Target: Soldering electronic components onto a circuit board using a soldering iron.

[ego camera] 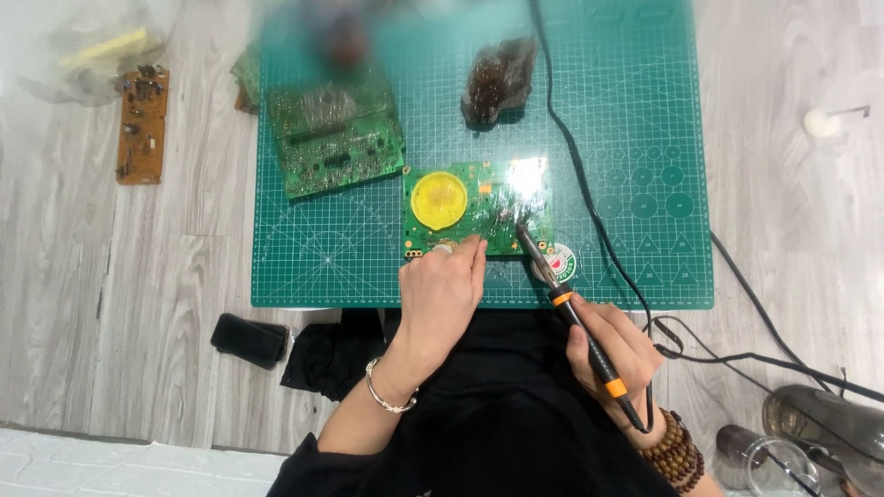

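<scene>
A green circuit board point(479, 198) with a round yellow disc point(438, 200) lies on the green cutting mat point(645, 110). My left hand point(440, 294) rests on the board's near edge, fingers pinched together; a thin wire in them cannot be made out for sure. My right hand point(612, 345) grips a black soldering iron point(575, 313) with orange rings. Its tip point(516, 227) touches the board's lower right part. A small round tin point(558, 264) sits just under the iron's shaft.
A second green circuit board point(336, 138) lies at the mat's upper left. A brown wire-wool clump point(497, 81) sits at the top. A brown board point(143, 124) lies far left. The iron's black cable point(589, 202) crosses the mat. A black pad point(249, 339), glass jars point(810, 433).
</scene>
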